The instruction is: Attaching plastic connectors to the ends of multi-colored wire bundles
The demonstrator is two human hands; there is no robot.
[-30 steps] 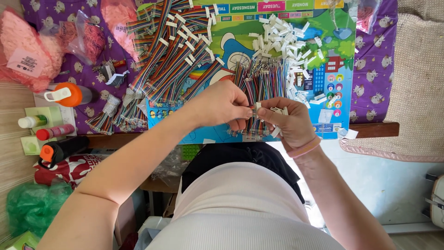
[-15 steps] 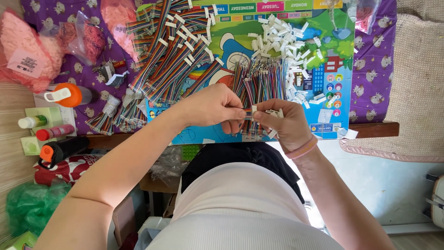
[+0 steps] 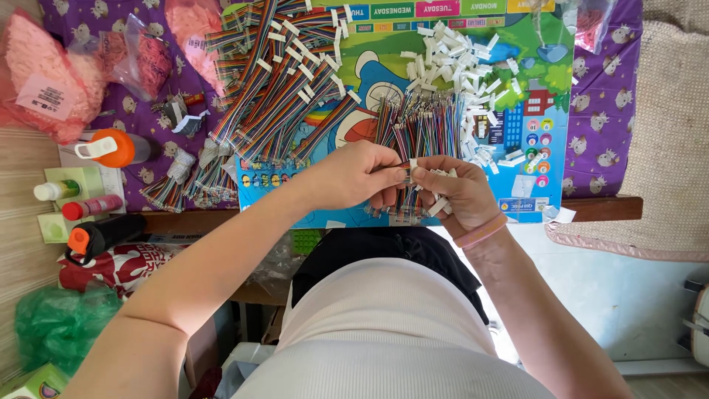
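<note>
Purple patterned cloth (image 3: 650, 96) covers the surface; a colourful cartoon board (image 3: 532, 140) lies on it. Left side: 2 clear bags of pink pieces (image 3: 44, 81) — 1 large, 1 smaller beside it (image 3: 144, 59). Below them, an orange-capped bottle (image 3: 114, 148) on its side, a small white-capped bottle (image 3: 55, 190) and a red-capped pink tube (image 3: 92, 207). A black bottle with orange cap (image 3: 103, 235) lies lower. Green plastic bag (image 3: 55, 325) at lower left — contents not discernible. Beige mat (image 3: 676, 133) at right.
</note>
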